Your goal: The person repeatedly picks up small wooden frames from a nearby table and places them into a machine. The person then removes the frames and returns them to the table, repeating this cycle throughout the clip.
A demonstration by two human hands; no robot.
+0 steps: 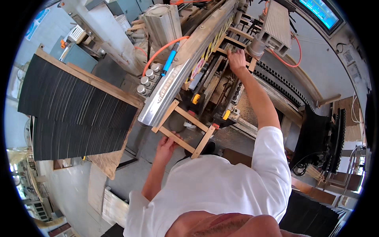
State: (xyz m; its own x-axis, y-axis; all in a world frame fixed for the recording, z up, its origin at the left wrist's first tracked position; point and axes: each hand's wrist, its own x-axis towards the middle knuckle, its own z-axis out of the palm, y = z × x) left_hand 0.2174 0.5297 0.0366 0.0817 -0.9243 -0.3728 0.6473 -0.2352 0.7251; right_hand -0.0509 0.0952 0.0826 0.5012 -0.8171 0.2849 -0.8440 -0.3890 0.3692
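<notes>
A small light-wood frame of joined slats sticks out past the near end of the machine, tilted. My left hand is closed on its near-left slat, thumb and fingers around the wood. Farther away, my right hand reaches into the machine with its fingers curled over the slats of a second wooden frame. Its fingertips are partly hidden there. Between my hands run the machine's dusty rails, with yellow-capped parts beside them.
Left of the machine stands a tall stack of dark strips on wooden boards. A long metal beam carries silver knobs and a blue marker. An orange hose curves nearby. A lit screen hangs at the far right.
</notes>
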